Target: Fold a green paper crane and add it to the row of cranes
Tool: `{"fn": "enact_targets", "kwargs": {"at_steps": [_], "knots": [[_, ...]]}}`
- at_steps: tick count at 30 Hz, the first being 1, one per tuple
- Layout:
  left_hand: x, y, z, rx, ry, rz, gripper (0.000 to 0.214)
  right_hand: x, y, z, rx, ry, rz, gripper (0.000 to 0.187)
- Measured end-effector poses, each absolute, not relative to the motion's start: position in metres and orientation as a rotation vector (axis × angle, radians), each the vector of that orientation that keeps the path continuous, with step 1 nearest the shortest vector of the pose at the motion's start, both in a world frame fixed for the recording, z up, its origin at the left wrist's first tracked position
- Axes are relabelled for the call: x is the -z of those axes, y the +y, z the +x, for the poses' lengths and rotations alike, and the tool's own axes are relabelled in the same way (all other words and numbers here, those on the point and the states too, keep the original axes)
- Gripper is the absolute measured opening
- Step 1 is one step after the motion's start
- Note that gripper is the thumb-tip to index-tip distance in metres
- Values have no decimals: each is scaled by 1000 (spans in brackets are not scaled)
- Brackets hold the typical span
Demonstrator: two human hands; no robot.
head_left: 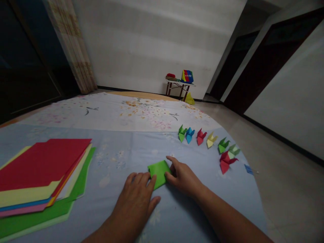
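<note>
A large, round-edged table (96, 216) carries everything here, its surface covered in pale blue cloth near the person and white floral cloth toward the far edge. The stack of coloured paper (43, 163) lies toward the left edge, sheets fanned unevenly, probably set aside so the middle stays free for handwork. The left hand (138, 199) rests palm down, fingers spread and slightly bent, gripping nothing — its index fingertip meets the paper's left side, seemingly to steady it. The right hand (183, 177) comes in from the other side, thumb against the paper's right side, index finger reaching past its far right corner; whether they pinch it cannot be told. Between them the folded green paper (160, 172) lies on the surface, toward the near edge, where the cloth likely gives firm backing. Seven folded paper figures (201, 137) curve along the right edge — apparently lined up there out of the hands' way — and a small blue piece (248, 169) sits at that edge.
</note>
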State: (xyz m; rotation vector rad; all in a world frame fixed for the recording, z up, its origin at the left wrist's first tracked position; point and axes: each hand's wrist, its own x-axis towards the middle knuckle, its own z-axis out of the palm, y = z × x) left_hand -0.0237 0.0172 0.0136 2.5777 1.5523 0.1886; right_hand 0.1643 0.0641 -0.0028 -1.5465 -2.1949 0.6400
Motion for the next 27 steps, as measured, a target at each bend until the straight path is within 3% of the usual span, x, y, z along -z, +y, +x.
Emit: {"fn": "enact_targets", "kwargs": {"at_steps": [13,27], "knots": [[-9,17,-19,19,1591,2575,52,5,65,163,-581,-2204,-1571,55],[-11,17,-20,-38,1591,2512,54,4,66,160,-572,-2170,-1614,53]]}}
